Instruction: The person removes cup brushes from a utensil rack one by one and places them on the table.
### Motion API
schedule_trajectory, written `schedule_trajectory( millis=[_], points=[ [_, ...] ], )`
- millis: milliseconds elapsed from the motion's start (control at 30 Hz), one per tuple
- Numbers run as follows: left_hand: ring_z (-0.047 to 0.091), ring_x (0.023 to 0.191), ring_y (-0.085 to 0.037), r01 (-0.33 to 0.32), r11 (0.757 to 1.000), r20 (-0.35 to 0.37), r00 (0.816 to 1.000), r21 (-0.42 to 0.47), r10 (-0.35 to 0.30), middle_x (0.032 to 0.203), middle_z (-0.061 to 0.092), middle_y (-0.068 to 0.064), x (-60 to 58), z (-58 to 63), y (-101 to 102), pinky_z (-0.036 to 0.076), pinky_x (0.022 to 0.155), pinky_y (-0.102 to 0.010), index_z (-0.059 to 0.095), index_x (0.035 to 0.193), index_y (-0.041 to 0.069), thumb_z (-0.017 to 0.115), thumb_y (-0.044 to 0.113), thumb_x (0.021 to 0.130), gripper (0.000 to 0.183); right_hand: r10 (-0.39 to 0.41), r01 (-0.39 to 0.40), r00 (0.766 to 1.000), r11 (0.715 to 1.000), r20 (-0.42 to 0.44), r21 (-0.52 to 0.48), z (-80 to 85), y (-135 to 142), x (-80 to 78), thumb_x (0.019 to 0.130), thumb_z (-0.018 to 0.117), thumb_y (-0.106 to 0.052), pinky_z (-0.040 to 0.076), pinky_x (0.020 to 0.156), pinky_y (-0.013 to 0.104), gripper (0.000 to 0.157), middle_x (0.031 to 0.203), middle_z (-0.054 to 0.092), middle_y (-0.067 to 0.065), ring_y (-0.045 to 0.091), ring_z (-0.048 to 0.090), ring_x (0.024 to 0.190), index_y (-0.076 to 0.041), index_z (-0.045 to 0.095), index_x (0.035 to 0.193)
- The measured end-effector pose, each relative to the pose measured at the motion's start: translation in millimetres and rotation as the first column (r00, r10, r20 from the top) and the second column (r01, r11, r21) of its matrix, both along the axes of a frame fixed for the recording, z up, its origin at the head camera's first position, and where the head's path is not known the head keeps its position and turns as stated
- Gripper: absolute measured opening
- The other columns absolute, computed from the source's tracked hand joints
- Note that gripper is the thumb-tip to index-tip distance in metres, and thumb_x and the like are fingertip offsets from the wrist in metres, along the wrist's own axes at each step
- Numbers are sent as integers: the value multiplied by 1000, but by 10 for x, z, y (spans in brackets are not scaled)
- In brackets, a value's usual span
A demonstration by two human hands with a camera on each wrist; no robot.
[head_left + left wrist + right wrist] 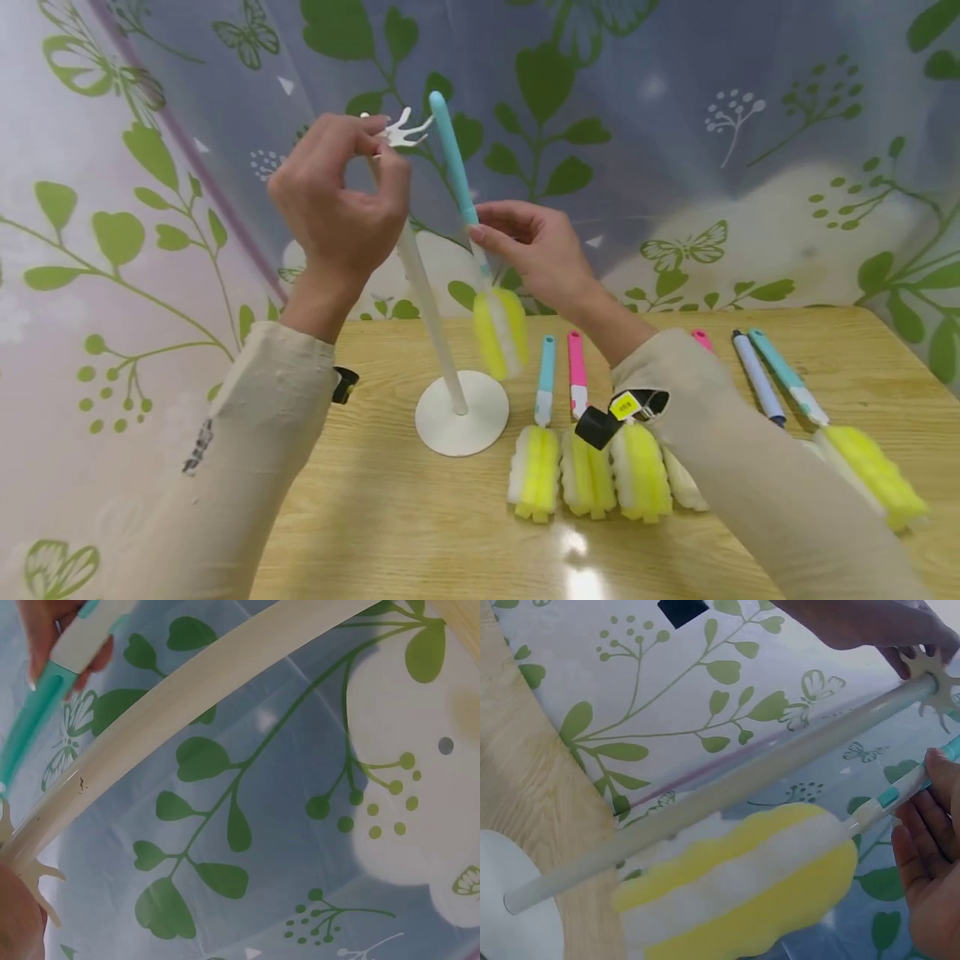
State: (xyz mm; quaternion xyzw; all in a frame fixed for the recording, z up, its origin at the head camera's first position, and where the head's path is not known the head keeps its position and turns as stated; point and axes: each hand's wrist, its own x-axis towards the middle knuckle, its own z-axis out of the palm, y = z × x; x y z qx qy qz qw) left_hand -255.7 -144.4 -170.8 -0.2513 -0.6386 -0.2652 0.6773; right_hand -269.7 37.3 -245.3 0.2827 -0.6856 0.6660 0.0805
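A white stand (431,312) with a ring of curved hooks at its top leans a little to the left in the head view. My left hand (341,196) pinches the rim of the hook ring (405,133) between thumb and fingers. A bottle brush with a teal handle (453,158) and a yellow-and-white sponge head (739,885) hangs sponge down from my right hand (536,246). Thumb and fingers pinch the lower part of its handle. The handle's tip is right by one hook; whether it is hooked on I cannot tell.
The stand's round base (480,429) rests on the wooden table (390,517). To its right lie several more sponge brushes, one with a teal handle (546,375), one with a pink handle (576,367); my right forearm covers part of them. A leaf-patterned curtain (660,167) hangs behind.
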Motion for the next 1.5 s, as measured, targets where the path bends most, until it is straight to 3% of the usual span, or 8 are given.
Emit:
schedule_trajectory(
  millis=[300, 500, 833, 1033, 1167, 1300, 1400, 1500],
  points=[
    [68, 69, -20, 26, 999, 8, 1000, 23, -26, 75, 71, -4, -33, 4, -33, 29, 49, -32, 59, 60, 0, 50, 14, 71, 19, -91, 88, 996, 991, -25, -98, 69, 597, -42, 86, 70, -11, 51, 82, 28, 28, 99, 70, 3, 16, 66, 91, -4, 69, 112],
    [69, 71, -20, 35, 998, 21, 999, 43, -36, 73, 70, -6, -25, 2, -94, 28, 52, -26, 58, 59, -1, 48, 13, 69, 20, -261, 261, 965, 965, 2, 18, 16, 1120, -55, 85, 71, -18, 50, 82, 22, 35, 104, 70, -1, 12, 65, 95, -6, 68, 117],
    [67, 67, -25, 16, 998, 38, 999, 54, -18, 75, 70, -5, 15, 18, -157, 24, 53, -22, 58, 61, -2, 49, 16, 70, 23, -507, 503, 861, 837, -39, 214, -209, 2068, -13, 86, 69, -25, 44, 74, 11, 36, 98, 67, -17, 1, 61, 89, -12, 67, 120],
    [68, 70, -23, 21, 997, 43, 999, 75, -24, 74, 70, -6, 42, 26, -176, 25, 54, -18, 58, 61, -3, 49, 17, 70, 24, -561, 549, 828, 801, -23, 239, -399, 2632, 83, 87, 68, -19, 41, 72, 7, 33, 95, 65, -22, -5, 59, 87, -15, 67, 120],
    [68, 69, -23, 10, 996, 44, 999, 84, -14, 75, 71, -5, 48, 33, -168, 24, 53, -20, 58, 61, -3, 48, 18, 70, 25, -618, 605, 783, 734, -67, 308, -559, 2997, 148, 89, 66, -19, 38, 71, 4, 33, 92, 60, -29, -12, 56, 83, -18, 65, 122],
    [67, 68, -25, -6, 996, 49, 999, 84, 2, 75, 71, -4, 59, 41, -167, 22, 52, -22, 57, 61, -3, 48, 19, 70, 26, -692, 660, 720, 655, -58, 368, -690, 3265, 175, 93, 60, -25, 35, 87, 10, 35, 91, 53, -34, -15, 49, 84, -21, 61, 128],
    [67, 67, -25, -8, 996, 51, 999, 88, 3, 75, 71, -4, 71, 47, -177, 21, 53, -22, 57, 60, -3, 48, 18, 70, 25, -735, 684, 676, 607, -40, 404, -791, 3416, 187, 94, 58, -30, 33, 85, 11, 26, 88, 49, -35, -16, 46, 83, -32, 59, 119],
    [67, 69, -23, 5, 995, 49, 999, 96, -10, 75, 71, -3, 85, 55, -197, 22, 54, -19, 56, 60, -4, 48, 16, 70, 24, -751, 680, 660, 592, -9, 434, -896, 3548, 173, 93, 59, -32, 34, 68, 5, 11, 80, 48, -36, -16, 45, 75, -38, 56, 101]
  ],
)
